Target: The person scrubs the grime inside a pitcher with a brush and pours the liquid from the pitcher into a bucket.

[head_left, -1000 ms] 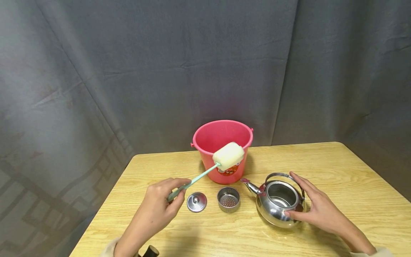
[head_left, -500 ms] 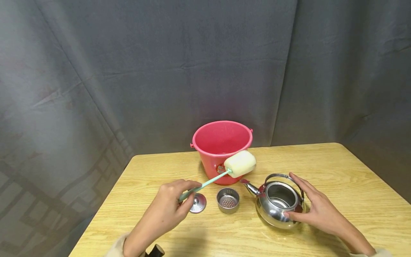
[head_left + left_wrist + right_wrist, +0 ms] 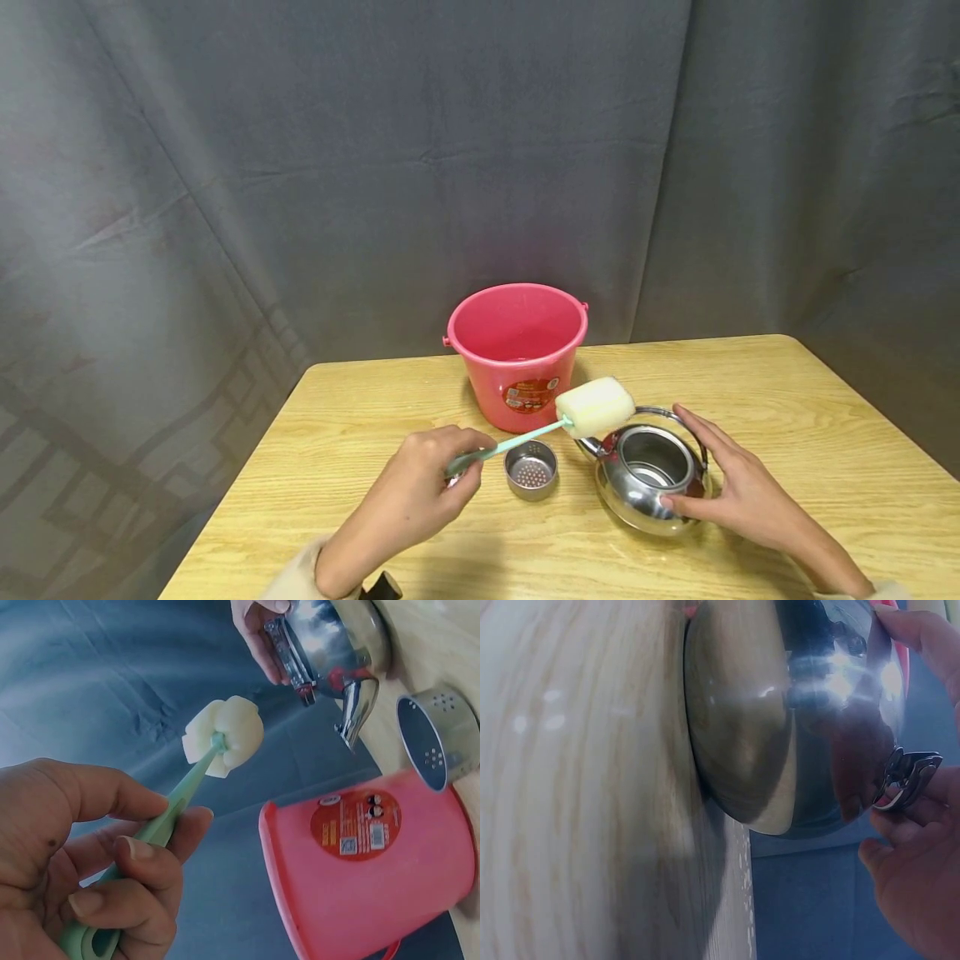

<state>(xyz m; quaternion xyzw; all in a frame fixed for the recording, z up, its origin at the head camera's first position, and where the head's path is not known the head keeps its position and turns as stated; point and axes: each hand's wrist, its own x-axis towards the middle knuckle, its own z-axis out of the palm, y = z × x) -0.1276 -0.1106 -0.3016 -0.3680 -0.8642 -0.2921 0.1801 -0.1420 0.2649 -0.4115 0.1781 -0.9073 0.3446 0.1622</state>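
Note:
My left hand grips the green handle of a sponge brush, whose cream sponge head hangs in the air. In the head view the sponge overlaps the spout of a steel kettle that stands on the table with its top open. My right hand holds the kettle from the right, thumb on its body near the rim and fingers at the loop handle. In the right wrist view, fingers curl by the handle's hinge on the kettle. The kettle's lid is almost wholly hidden behind my left hand.
A perforated steel strainer cup stands left of the kettle. Behind it, near the table's back edge, is a pink bucket with a red label. A grey curtain hangs behind the wooden table.
My left hand has carried the sponge brush to the right and slightly down, from in front of the bucket to beside the kettle. The right hand and kettle have stayed put.

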